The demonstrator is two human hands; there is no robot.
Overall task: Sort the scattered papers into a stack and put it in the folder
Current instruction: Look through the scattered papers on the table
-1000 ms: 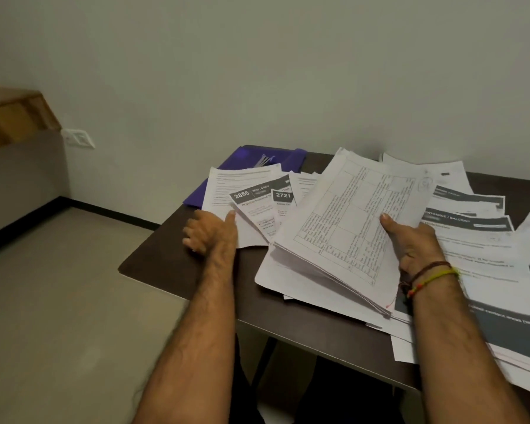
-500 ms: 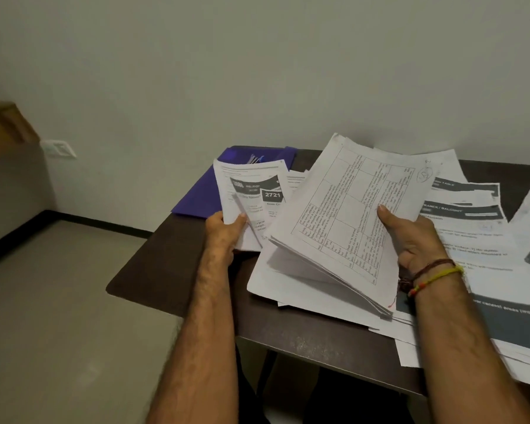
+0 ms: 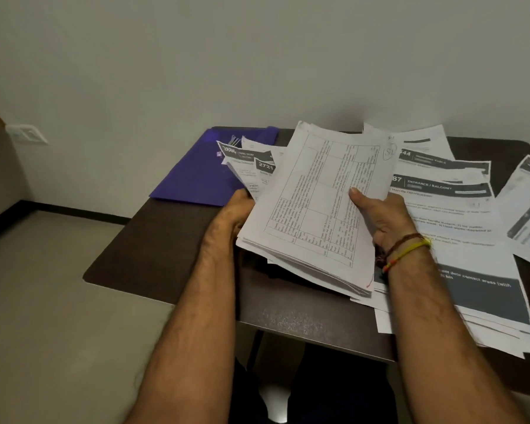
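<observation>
So the right hand (image 3: 383, 218) has got a thick stack of papers (image 3: 312, 209) pinched, thumb lying on top of the gridded top sheet and the rest of the fingers tucked underneath where you can't see them. The stack is tilted up off the dark brown table (image 3: 166, 249), its near end hanging above the front edge and the far end pointing toward the back edge. The left hand (image 3: 236, 209) is right at the stack's left side, holding a few smaller sheets (image 3: 248, 166) with dark headers reading 2886 and 2721; its fingers are hidden under the paper, so how exactly it grips them I can't tell, but the sheets are clearly lifted and fan out from it. Those sheets sit over the near right part of the purple folder (image 3: 196, 175), which lies flat at the table's back left corner, partly hanging past the left edge. More loose papers (image 3: 459, 228) are spread all over the right half of the table, overlapping each other, some sticking out over the front edge. There's a couple of thread bracelets (image 3: 406, 250) on the right wrist, one yellow, one dark.
</observation>
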